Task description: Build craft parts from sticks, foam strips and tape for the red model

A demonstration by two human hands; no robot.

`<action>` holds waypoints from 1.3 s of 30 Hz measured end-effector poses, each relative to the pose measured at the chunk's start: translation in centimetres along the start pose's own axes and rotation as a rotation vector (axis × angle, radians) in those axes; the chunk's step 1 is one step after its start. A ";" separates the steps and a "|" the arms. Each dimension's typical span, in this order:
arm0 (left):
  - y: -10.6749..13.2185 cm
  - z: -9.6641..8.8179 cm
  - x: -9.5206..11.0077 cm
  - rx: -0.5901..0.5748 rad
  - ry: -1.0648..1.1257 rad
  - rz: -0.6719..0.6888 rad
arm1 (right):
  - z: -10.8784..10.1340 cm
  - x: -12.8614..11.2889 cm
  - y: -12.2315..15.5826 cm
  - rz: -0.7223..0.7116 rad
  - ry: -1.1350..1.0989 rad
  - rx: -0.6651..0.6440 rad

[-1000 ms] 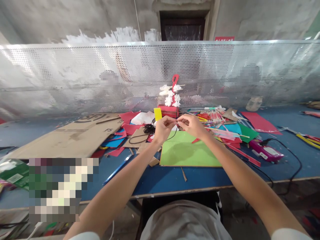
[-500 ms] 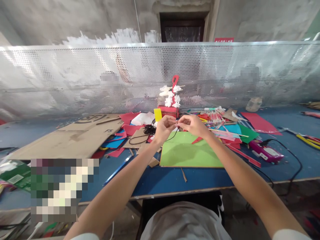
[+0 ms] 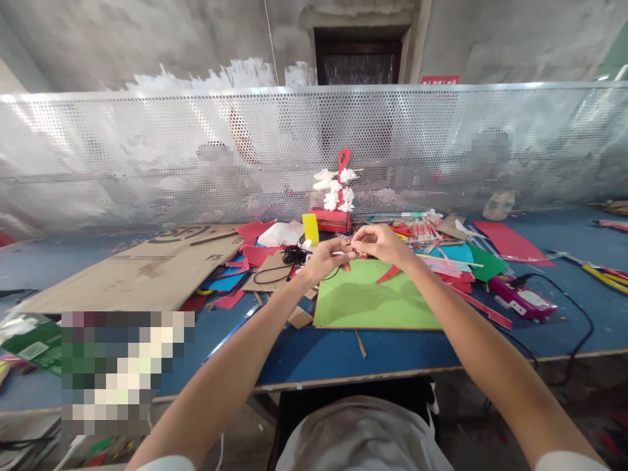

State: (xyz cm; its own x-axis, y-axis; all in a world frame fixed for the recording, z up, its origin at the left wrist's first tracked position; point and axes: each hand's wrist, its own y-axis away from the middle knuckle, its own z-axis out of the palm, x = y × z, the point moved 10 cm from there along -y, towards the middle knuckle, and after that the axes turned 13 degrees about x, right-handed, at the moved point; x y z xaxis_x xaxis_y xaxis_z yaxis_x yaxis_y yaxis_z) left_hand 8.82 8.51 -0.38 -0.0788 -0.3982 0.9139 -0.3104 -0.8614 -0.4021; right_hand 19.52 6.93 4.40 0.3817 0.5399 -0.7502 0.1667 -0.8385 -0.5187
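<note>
Over the far edge of a light green sheet, my two hands meet fingertip to fingertip. My left hand pinches a thin black cord, which runs back to a black tangle on the left. My right hand is closed in a pinch at the same spot, on the cord by the look of it; the bit between the fingertips is mostly hidden. A red pointed strip lies on the green sheet below my right wrist. Behind the hands stands a red piece with white flower-like clusters.
A large cardboard sheet covers the table's left side. Coloured paper scraps lie around the hands. To the right are a purple device with a black cable and yellow-handled pliers. A perforated metal screen closes off the back.
My hands have shifted slightly, with the left fingers now lower and more spread around the pinch. The hanging cord loop beneath the hands shows less than before.
</note>
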 end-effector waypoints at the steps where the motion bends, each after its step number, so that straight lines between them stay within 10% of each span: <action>1: 0.0 0.0 0.1 -0.014 -0.016 0.008 | 0.0 -0.1 0.1 -0.004 -0.004 -0.008; 7: -0.3 -0.1 -1.1 -0.139 -0.169 -0.022 | 1.1 -0.4 0.6 -0.044 0.015 -0.108; 14: -1.6 -2.5 0.8 0.059 -0.487 0.170 | 2.5 0.8 0.7 -0.059 0.177 -0.122; 26: 1.1 0.2 5.4 0.195 -0.849 0.498 | 1.2 2.2 -0.3 -0.044 0.257 -0.039; 39: 1.0 -0.2 3.0 0.135 -0.603 0.343 | -0.9 2.0 -0.1 0.135 -0.041 -0.001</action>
State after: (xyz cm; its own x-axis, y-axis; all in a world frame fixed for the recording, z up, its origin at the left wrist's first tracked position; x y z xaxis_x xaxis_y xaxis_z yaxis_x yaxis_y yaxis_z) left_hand 8.13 6.50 2.02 0.3993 -0.7257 0.5602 -0.2390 -0.6723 -0.7006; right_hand 21.11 8.05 3.29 0.3636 0.4251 -0.8289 0.1172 -0.9036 -0.4120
